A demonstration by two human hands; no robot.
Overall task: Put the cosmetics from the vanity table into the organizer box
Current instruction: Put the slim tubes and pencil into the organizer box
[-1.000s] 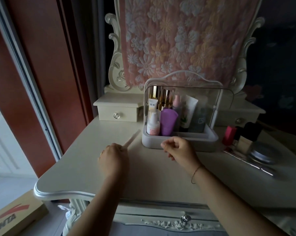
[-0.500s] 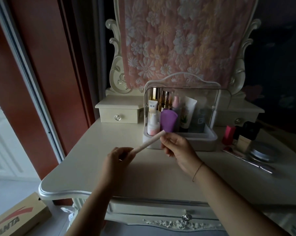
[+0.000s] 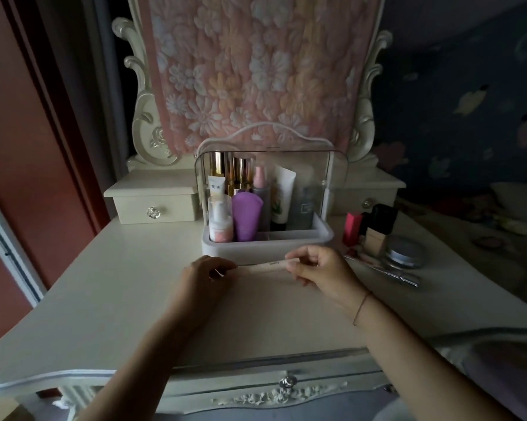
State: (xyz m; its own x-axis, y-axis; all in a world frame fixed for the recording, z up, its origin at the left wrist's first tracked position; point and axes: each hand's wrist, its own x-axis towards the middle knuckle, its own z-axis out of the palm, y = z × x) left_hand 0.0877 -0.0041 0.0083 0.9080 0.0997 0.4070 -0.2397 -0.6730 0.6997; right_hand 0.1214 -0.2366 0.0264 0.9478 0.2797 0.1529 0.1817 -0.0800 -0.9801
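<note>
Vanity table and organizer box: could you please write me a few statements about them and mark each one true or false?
1. The left hand and the right hand each hold one end of the slim pale stick. True.
2. The purple tube lies on the vanity table, outside the organizer box. False: it stands inside the box, at the front left.
3. The red cosmetic stands on the table, to the right of the box. True.
4. The round silver compact sits inside the box. False: it rests on the table, to the right of the box.
</note>
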